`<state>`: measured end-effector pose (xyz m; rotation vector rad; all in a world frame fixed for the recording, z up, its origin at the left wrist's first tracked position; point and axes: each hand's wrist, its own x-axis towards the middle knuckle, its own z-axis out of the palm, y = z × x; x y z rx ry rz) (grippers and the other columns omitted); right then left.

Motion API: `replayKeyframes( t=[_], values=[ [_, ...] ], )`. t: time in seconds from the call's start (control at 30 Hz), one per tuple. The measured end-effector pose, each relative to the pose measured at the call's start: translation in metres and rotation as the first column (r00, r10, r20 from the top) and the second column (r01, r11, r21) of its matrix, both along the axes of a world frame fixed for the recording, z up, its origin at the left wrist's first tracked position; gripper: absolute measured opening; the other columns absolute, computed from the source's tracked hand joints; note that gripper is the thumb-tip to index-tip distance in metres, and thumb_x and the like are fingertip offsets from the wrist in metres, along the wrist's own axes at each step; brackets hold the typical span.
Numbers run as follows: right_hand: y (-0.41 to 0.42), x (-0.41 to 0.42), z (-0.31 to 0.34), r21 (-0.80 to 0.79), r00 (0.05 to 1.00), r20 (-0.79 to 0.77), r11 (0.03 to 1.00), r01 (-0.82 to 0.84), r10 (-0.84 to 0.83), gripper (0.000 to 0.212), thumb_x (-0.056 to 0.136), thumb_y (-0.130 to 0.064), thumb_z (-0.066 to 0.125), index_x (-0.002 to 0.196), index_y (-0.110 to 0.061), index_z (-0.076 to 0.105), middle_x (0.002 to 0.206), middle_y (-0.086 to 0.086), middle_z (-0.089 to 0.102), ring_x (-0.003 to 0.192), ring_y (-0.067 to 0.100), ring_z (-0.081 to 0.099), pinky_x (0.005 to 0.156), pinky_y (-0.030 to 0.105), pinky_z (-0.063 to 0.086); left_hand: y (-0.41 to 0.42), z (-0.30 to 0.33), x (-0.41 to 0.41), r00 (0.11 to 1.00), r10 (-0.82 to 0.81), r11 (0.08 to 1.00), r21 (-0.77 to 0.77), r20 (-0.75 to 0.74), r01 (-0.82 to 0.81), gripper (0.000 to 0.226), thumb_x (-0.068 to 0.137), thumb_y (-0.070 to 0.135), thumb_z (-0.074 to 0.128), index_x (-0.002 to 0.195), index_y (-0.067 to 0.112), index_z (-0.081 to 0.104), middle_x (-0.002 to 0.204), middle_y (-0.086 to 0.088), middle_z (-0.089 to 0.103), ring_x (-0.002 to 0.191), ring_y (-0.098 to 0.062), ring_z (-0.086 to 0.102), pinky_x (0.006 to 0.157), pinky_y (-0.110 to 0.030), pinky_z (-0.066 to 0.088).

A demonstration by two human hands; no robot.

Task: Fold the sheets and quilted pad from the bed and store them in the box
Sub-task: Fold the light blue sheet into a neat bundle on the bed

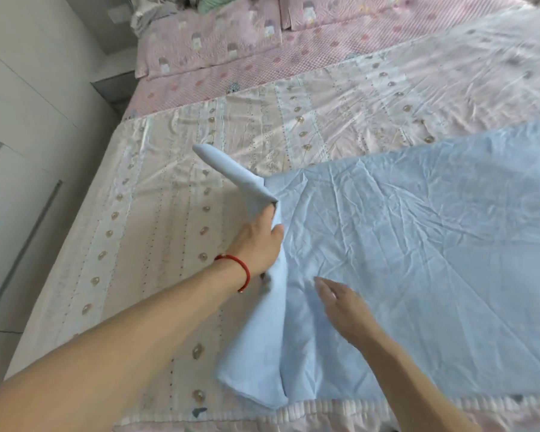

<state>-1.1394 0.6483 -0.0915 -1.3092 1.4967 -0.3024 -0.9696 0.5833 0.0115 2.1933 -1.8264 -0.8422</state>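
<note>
A home bedroom: a made-up bed [262, 126] with pink pillows [209, 48], beside white wardrobe doors [22, 145].

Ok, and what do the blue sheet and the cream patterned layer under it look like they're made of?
Blue sheet: thin woven fabric, probably cotton or a blend, matte; it shows sharp fine creases and bunches easily where the left hand grips it. Cream patterned layer: looks like a smoother, slightly shiny fabric with printed stripes and motifs; its stitched ribbed edge hints at quilting, though that is uncertain.
</note>
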Motion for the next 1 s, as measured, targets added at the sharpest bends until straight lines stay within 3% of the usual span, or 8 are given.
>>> replayKeyframes(
  t=[0.1,0.2,0.3,0.5,0.63,0.8,0.9,1.0],
  values=[
    [0.002,-0.05,0.014,0.164,0.903,0.231,0.93,0.33,-0.361,0.039,0.107,-0.045,0.044,0.104,-0.023,0.076,0.107,0.006,0.076,0.088,0.022,0.074,0.083,0.045,0.058,-0.01,-0.011,-0.087,0.993,-0.017,0.998,0.055,-0.12,0.024,0.057,0.105,0.034,0.04,0.159,0.025,0.023,0.138,-0.023,0.058,0.114,-0.042,0.062,0.095,-0.041,0.05],
    [0.005,-0.097,0.017,0.321,0.82,0.182,0.821,0.473,-0.543,0.049,0.105,-0.054,0.039,0.099,-0.019,0.073,0.102,0.002,0.074,0.091,0.02,0.069,0.077,0.033,0.049,-0.005,-0.049,-0.137,0.966,0.066,0.971,0.238,-0.252,-0.005,0.062,0.101,0.046,0.038,0.158,0.028,0.023,0.138,-0.018,0.059,0.103,-0.036,0.07,0.093,-0.041,0.057],
    [0.016,-0.14,-0.022,0.194,0.936,-0.026,0.917,0.349,-0.35,0.077,0.079,-0.085,0.05,0.093,-0.011,0.068,0.097,0.003,0.073,0.089,0.024,0.067,0.079,0.036,0.05,0.035,-0.096,-0.143,0.996,-0.09,0.941,0.329,0.022,0.078,0.05,0.098,0.037,0.044,0.147,0.026,0.044,0.148,-0.007,0.049,0.134,-0.03,0.047,0.108,-0.044,0.041],
    [0.036,-0.143,-0.059,0.014,0.954,-0.245,0.983,0.181,-0.172,0.026,0.1,-0.036,0.058,0.096,-0.01,0.061,0.083,0.003,0.064,0.081,0.027,0.061,0.068,0.036,0.044,0.134,-0.153,-0.082,0.9,-0.195,0.963,0.249,0.389,0.101,0.074,0.067,0.054,0.063,0.139,0.047,0.049,0.153,-0.008,0.042,0.133,-0.036,0.053,0.086,-0.068,0.05],
    [0.046,-0.147,-0.057,-0.049,0.947,-0.2,0.968,0.246,-0.251,0.025,0.096,-0.031,0.063,0.085,-0.009,0.06,0.075,0.0,0.065,0.074,0.019,0.062,0.06,0.027,0.041,0.168,-0.164,-0.062,0.964,-0.033,0.993,0.117,0.264,0.002,0.079,0.063,0.062,0.053,0.137,0.035,0.051,0.146,-0.015,0.045,0.106,-0.051,0.065,0.072,-0.055,0.061],
    [0.063,-0.156,-0.071,0.046,0.943,-0.26,0.973,0.228,-0.208,0.025,0.097,-0.035,0.066,0.087,-0.012,0.062,0.08,0.001,0.067,0.081,0.022,0.063,0.069,0.026,0.049,0.177,-0.183,-0.058,0.977,0.123,0.992,0.013,0.173,-0.127,0.084,0.059,0.064,0.056,0.139,0.037,0.049,0.111,-0.018,0.067,0.075,-0.036,0.069,0.058,-0.041,0.059],
    [0.06,-0.153,-0.076,0.096,0.937,-0.312,0.976,0.197,-0.159,0.028,0.098,-0.04,0.06,0.098,-0.012,0.061,0.096,0.006,0.07,0.095,0.028,0.066,0.078,0.038,0.049,0.171,-0.172,-0.056,0.975,0.205,0.974,-0.116,0.088,-0.194,0.078,0.066,0.037,0.085,0.138,0.021,0.058,0.102,-0.019,0.069,0.09,-0.025,0.06,0.073,-0.03,0.05],
    [0.051,-0.146,-0.062,0.061,0.888,-0.452,0.99,0.125,-0.085,0.025,0.099,-0.039,0.05,0.104,-0.015,0.05,0.103,0.007,0.066,0.098,0.032,0.063,0.074,0.038,0.043,0.168,-0.162,-0.052,0.902,0.412,0.911,0.08,-0.13,-0.404,0.085,0.083,0.027,0.082,0.153,0.024,0.035,0.141,-0.015,0.06,0.12,-0.03,0.061,0.094,-0.032,0.046]
  ],
)
